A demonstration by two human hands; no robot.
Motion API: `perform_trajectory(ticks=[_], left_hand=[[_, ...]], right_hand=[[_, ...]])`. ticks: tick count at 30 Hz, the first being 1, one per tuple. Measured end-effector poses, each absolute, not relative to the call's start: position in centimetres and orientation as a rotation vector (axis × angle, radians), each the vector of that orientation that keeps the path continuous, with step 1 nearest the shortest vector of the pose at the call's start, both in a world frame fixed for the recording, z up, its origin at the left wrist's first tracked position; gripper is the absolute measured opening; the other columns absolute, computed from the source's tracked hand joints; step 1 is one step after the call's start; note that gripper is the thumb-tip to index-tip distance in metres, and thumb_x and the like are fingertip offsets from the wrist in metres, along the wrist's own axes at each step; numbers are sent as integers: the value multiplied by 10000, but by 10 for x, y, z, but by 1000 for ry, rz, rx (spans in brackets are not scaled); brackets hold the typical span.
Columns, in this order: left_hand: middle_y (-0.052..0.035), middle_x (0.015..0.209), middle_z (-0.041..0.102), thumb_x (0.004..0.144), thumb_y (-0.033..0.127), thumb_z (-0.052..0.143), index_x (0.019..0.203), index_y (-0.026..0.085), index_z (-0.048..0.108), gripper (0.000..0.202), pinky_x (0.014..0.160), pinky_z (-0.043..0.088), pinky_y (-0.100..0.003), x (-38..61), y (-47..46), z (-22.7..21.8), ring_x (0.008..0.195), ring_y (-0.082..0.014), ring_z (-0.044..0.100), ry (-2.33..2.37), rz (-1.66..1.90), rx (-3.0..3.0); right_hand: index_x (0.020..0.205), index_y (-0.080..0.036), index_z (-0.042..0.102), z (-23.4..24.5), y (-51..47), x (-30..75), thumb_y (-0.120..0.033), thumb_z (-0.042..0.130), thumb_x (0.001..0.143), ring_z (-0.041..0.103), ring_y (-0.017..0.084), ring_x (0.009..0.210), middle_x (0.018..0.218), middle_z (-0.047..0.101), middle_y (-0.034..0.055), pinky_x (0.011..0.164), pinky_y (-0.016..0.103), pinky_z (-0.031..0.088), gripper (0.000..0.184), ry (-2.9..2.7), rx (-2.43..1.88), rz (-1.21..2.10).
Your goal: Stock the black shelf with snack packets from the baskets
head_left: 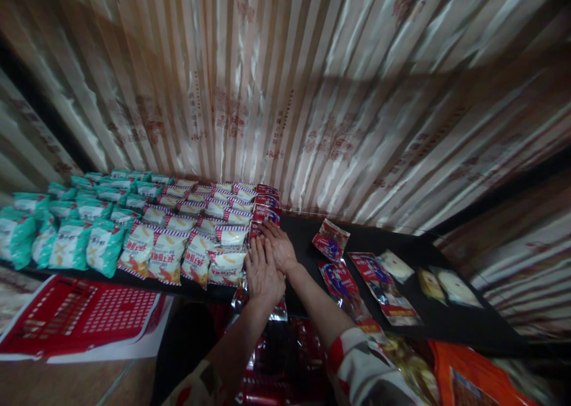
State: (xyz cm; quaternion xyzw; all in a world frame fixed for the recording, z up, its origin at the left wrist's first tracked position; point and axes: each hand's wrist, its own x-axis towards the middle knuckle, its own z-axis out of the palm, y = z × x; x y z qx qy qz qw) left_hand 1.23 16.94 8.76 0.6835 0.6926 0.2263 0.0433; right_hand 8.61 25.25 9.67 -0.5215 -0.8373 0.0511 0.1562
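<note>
Nearest, dark-red packets (289, 358) lie below the black shelf (301, 230), too dim to count. Over its front edge, the left hand (264, 278) and right hand (281, 246) lie flat, fingers extended, against a column of red packets (266, 201). Leftward, teal bags (70, 244) and striped-top snack bags (167, 256) stand in finished rows; rightward, loose packets (331, 240) appear unarranged.

On the black worktop (446, 323) are teal-and-white bags (70, 244), pale bags (168, 256) with red lettering and striped red, white and blue edges, and dark red packets (267, 200) touched with blue. The backdrop (245, 97) wears beige and brown stripes printed with reddish-brown motifs. The sleeves (363, 361) mix white, red and dark patches; the basket (118, 311) is red, the large package (473, 364) orange.
</note>
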Motion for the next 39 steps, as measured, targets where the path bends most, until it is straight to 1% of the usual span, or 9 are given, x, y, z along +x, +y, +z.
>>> perform_trajectory(ticks=[4, 10, 14, 20, 25, 28, 35, 39], left_hand=[[-173, 1492, 247, 700, 218, 499, 1418, 75, 268, 768, 1097, 202, -487, 12, 170, 86, 1397, -299, 122, 2123, 763, 2077], [-152, 1500, 238, 690, 216, 505, 1422, 106, 266, 778, 1095, 201, -476, 9, 170, 86, 1402, -294, 98, 2111, 819, 2079], [-153, 1503, 230, 684, 213, 515, 1424, 103, 257, 791, 1100, 194, -462, 9, 169, 89, 1404, -295, 77, 2119, 821, 2057], [-160, 1508, 209, 699, 228, 530, 1433, 114, 235, 800, 1095, 199, -469, 9, 166, 95, 1404, -301, 76, 2119, 807, 2046], [-147, 1507, 221, 688, 213, 529, 1443, 132, 205, 826, 1089, 212, -481, 9, 164, 96, 1402, -302, 86, 2137, 838, 2053], [-152, 1505, 225, 686, 208, 523, 1438, 125, 224, 813, 1090, 211, -492, 10, 162, 97, 1402, -306, 84, 2130, 866, 2065], [-168, 1494, 245, 687, 193, 527, 1422, 82, 261, 790, 1129, 147, -490, 14, 155, 97, 1400, -312, 83, 2055, 945, 2164], [-178, 1490, 247, 707, 165, 498, 1415, 55, 268, 752, 1137, 165, -472, 23, 146, 96, 1396, -303, 116, 1989, 974, 2216]], right_hand=[[1328, -196, 473, 97, 253, 86, -291, 347, 937, 267, 203, 1363, 1439, 397, 65, 1075, 382, 296, 421, -2410, -1461, 138], [1339, -209, 460, 99, 253, 86, -310, 339, 940, 262, 209, 1367, 1461, 356, 81, 1075, 394, 293, 429, -2394, -1473, 143], [1339, -207, 461, 101, 253, 86, -319, 332, 942, 283, 212, 1358, 1450, 375, 82, 1078, 400, 291, 432, -2386, -1446, 158], [1324, -181, 480, 104, 251, 88, -321, 339, 940, 290, 216, 1356, 1434, 397, 96, 1076, 398, 301, 433, -2365, -1417, 135], [1304, -167, 503, 106, 250, 89, -316, 334, 940, 318, 205, 1343, 1415, 424, 104, 1078, 390, 311, 428, -2343, -1382, 110], [1292, -162, 516, 106, 248, 89, -312, 319, 943, 321, 202, 1342, 1405, 438, 100, 1084, 395, 310, 429, -2318, -1355, 102], [1278, -157, 528, 104, 239, 96, -303, 319, 939, 309, 208, 1348, 1412, 430, 97, 1079, 407, 332, 424, -2241, -1285, 91], [1246, -127, 553, 102, 227, 109, -288, 316, 931, 307, 210, 1349, 1394, 451, 112, 1073, 406, 345, 426, -2208, -1302, 102]])
